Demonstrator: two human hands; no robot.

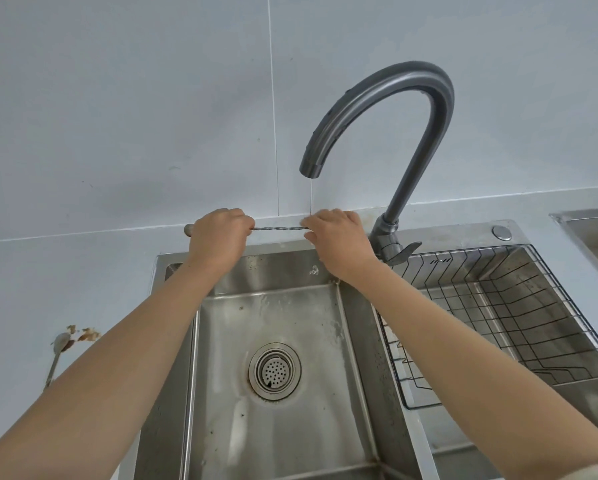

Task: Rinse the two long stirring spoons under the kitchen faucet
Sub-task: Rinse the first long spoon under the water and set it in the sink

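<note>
A long stirring spoon with a twisted metal stem (279, 229) is held level above the back of the sink. My left hand (219, 237) grips its left end, where a small tip pokes out past the fist. My right hand (337, 239) is closed on its right end, which is hidden in the fingers. A thin stream of water falls from the grey curved faucet (387, 109) onto my right hand's fingers. A second long spoon (57, 355) lies on the white counter at the left, with brown residue beside its bowl.
The steel sink basin (290, 327) has a round drain strainer (275, 371) in its middle. A wire rack (498, 317) sits in the right basin. The faucet's lever (403, 252) points right. Another steel basin edge (588, 223) shows far right.
</note>
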